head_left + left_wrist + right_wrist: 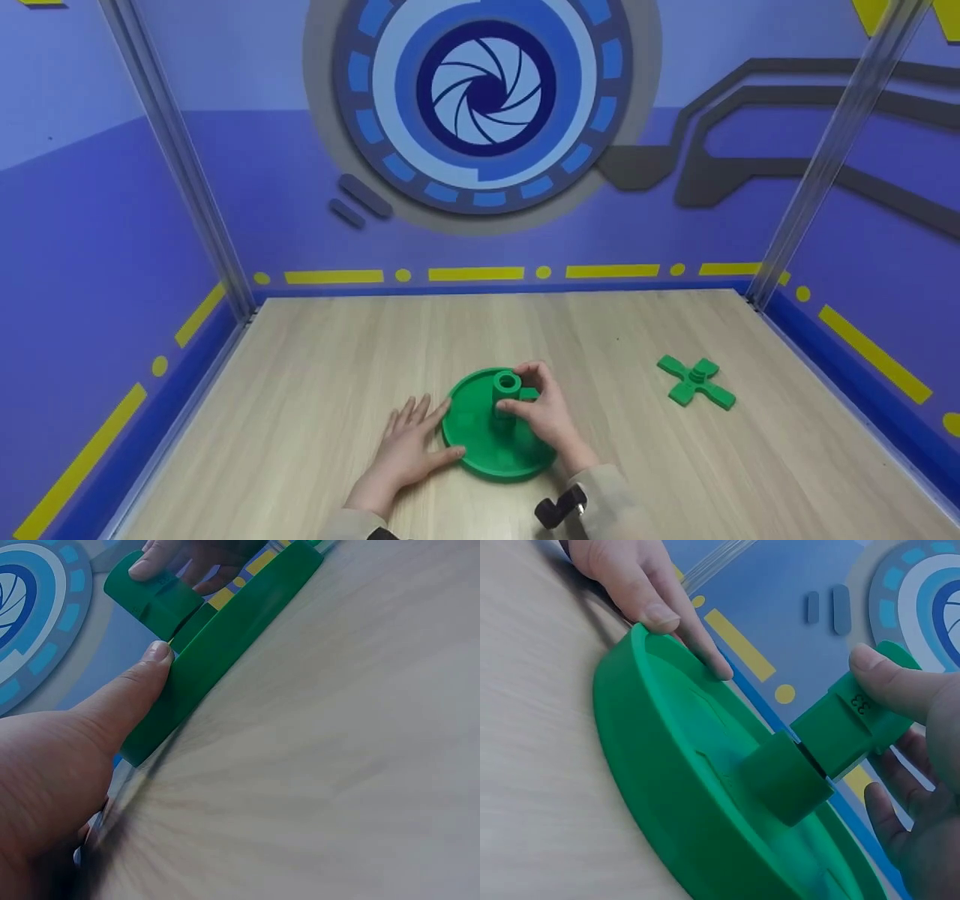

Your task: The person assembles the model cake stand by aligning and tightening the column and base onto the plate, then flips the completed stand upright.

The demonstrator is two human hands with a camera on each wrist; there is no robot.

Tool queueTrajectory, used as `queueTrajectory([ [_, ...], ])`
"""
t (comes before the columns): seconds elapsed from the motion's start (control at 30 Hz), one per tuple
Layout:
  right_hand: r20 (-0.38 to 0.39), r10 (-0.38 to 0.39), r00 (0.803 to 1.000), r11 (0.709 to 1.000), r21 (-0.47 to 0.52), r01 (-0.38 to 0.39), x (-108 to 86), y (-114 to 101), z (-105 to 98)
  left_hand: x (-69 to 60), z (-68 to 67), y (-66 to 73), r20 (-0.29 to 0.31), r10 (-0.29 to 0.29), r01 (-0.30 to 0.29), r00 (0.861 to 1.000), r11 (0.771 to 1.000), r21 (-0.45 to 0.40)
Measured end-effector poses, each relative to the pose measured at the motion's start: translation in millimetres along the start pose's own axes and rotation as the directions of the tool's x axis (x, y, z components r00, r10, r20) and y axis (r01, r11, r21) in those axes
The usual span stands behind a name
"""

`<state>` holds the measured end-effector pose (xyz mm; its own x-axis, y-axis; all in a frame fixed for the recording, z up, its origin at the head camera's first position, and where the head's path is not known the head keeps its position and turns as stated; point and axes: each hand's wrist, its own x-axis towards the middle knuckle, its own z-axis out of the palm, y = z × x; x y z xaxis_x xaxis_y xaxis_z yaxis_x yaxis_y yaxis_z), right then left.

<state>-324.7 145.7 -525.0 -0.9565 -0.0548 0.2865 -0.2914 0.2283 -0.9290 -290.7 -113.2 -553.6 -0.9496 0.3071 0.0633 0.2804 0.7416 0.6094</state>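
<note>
A round green tray (pixel 480 450) with a raised rim lies on the table, a short hollow post (pixel 789 778) standing up inside it. My right hand (pixel 551 416) pinches a green cylindrical piece (pixel 840 724) marked with black digits, thumb on one side and fingers on the other. The piece stands over the post, slightly tilted; the right wrist view shows a thin dark gap between them at one side. Against the tray's left edge rests my left hand (pixel 409 450), its fingers spread and straight and its thumb touching the rim.
To the right on the wooden table (pixel 337 352) lies a green cross-shaped piece (pixel 696 382) with a threaded stub in its middle. Blue printed panels (pixel 247 187) stand at the back and both sides, with metal posts (pixel 817 165) at the corners.
</note>
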Motion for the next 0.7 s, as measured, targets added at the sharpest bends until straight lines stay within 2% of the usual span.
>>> queueTrajectory([
  [0.13, 0.014, 0.007, 1.0, 1.0, 0.025, -0.007, -0.1, -0.1, -0.9, 0.0, 0.2, -0.2, 0.0, 0.001, -0.001, 1.0, 1.0, 0.0],
  [0.3, 0.108, -0.015, 0.994, 0.998, 0.066, 0.007, 0.8, 1.3, -6.8, 0.4, 0.9, -0.6, 0.001, 0.0, 0.0, 1.0, 1.0, -0.007],
  [0.53, 0.295, -0.103, 0.95, 0.986, 0.153, 0.059, 1.4, 1.8, -15.8, 0.5, 0.2, 0.3, -0.003, -0.004, 0.004, 1.0, 1.0, -0.007],
  [0.7, 0.32, -0.087, 0.943, 0.992, 0.112, 0.053, 0.9, 1.2, -17.0, 0.0, -0.1, 0.8, -0.003, -0.003, 0.003, 1.0, 1.0, 0.004],
])
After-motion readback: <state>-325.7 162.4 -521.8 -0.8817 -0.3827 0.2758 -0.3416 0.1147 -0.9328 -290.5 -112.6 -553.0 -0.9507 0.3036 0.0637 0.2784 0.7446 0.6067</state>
